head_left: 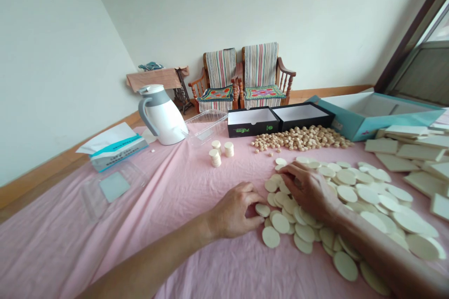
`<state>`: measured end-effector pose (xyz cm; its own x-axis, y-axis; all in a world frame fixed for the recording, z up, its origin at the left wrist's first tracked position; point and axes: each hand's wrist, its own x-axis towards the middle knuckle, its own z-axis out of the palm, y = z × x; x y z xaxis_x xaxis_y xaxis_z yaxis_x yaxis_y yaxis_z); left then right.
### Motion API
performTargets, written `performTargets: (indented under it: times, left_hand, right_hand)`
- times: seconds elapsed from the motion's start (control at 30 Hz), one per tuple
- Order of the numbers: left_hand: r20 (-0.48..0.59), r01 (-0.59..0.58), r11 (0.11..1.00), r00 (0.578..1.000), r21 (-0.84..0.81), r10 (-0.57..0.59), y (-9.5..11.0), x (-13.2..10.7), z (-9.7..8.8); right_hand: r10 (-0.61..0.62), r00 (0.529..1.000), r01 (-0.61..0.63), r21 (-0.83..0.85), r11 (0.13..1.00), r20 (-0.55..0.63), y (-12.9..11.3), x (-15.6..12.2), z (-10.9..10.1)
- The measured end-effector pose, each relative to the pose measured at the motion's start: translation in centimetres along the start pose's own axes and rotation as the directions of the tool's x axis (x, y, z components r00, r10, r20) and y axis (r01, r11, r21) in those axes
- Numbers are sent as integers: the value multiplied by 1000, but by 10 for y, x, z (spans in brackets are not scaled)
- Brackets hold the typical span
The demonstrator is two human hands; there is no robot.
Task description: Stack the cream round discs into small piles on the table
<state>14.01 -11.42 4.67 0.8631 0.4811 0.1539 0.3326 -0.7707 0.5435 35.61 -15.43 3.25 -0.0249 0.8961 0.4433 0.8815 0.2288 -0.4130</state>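
Well, on my feed the left hand (233, 212) sits at the left edge of the disc pile (345, 177), thumb and fingers apart with a small disc (262, 210) between them; whether they press on it, I can't tell. The right hand (308, 189) arches over the pile's far-left part, fingers bent down among the discs, their grip hidden from me. I'd lift each disc by its rim and pinch lightly, since I judge the flat faces will slide over one another. Three short stacks (229, 149) stand beyond the pile's left end; a low reach could topple them. My best room is the pink cloth (191, 173) left of the pile. Behind the pile, loose round beads (298, 139) and black boxes (245, 129) limit me, and square tiles (421, 152) crowd its right.
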Motion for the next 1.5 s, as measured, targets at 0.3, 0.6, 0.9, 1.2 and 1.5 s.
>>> performTargets:
  times: [0.3,0.6,0.9,1.2,1.5]
  left_hand:
    - [0,58,997,998,-46,-58,-4,-4,-12]
    - [-98,430,902,898,-16,-430,-74,-40,-91]
    - [-257,505,857,846,104,-468,-136,-43,-94]
    - [-393,560,817,788,138,-474,-130,-45,-89]
    - [-189,256,943,957,211,-218,-43,-9,-54]
  right_hand:
    - [-21,1000,21,-11,1000,-19,3,0,2]
    - [-19,1000,19,2,1000,-14,2,-1,4]
    - [-43,999,44,16,999,-12,5,-2,5]
    - [-29,999,29,-3,1000,-15,3,-1,3]
    - [26,997,-22,52,998,-70,2,-1,1]
